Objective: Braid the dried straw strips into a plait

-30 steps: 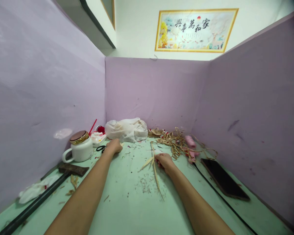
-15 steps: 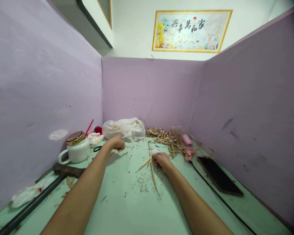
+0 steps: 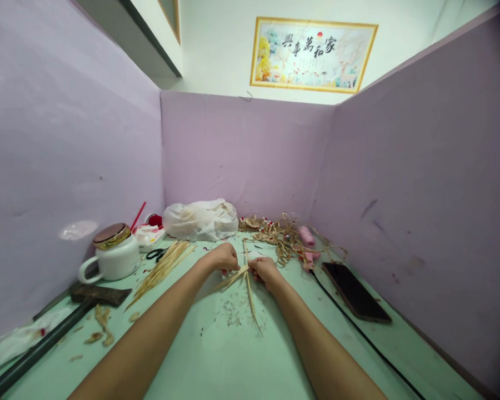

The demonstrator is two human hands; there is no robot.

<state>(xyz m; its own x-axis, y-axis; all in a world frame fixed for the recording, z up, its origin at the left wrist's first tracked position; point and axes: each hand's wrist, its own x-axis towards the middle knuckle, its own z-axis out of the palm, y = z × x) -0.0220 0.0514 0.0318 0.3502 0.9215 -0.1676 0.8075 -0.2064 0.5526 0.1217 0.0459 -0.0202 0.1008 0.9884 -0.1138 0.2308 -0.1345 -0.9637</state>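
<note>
Over the middle of the table, my right hand pinches the upper part of a thin braid of straw strips, whose tail hangs down toward me. Close on its left, my left hand is closed, with its fingertips at the pale strips that fan out to the left. What exactly its fingers grip is partly hidden, but a straw strip runs under it. Left of my forearm lies a loose bundle of flat straw strips, beside black scissors.
A white lidded mug and a hammer stand and lie at left. A white plastic bag sits at the back, near tangled braided cord and pink thread. A phone and black cable lie right.
My left hand has moved right, up to the braid beside my right hand. My right hand keeps its pinch. The view has shifted slightly, and the straw bundle at left now shows.
</note>
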